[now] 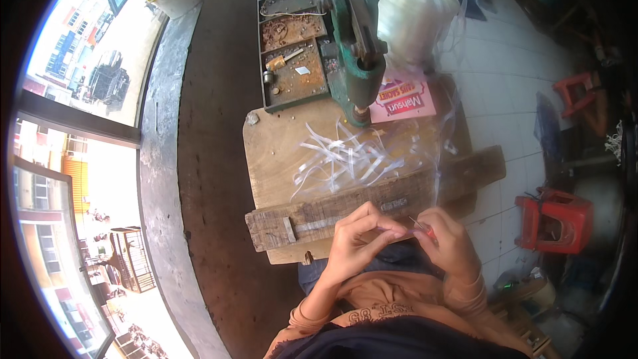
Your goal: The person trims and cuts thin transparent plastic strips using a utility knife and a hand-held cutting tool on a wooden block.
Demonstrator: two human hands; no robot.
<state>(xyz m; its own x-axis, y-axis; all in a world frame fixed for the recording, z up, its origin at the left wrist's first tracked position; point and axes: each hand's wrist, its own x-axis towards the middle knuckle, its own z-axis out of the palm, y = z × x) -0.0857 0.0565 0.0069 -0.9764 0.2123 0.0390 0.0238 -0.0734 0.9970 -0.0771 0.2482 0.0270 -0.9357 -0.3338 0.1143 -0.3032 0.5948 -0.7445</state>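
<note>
My two hands meet above my lap, just in front of the wooden plank's near edge. The left hand (359,242) is closed in a pinch, and what lies between its thumb and finger is too small to make out. In my right hand (452,242) is a small red tool (430,232) with a thin pointed tip directed toward the left fingers; its exact kind does not show. A thin whitish strip (437,183) rises near the right hand across the plank (359,211). Beyond it, a loose heap of white strips (345,157) lies on the wooden board (269,159).
A green cast-metal press (359,83) stands at the board's far side. Left of it is a compartmented tray (292,86) with small parts and a yellow-handled tool. A pink printed sheet (405,103), a bundle of clear plastic (415,13) and a red stool (561,223) are to the right.
</note>
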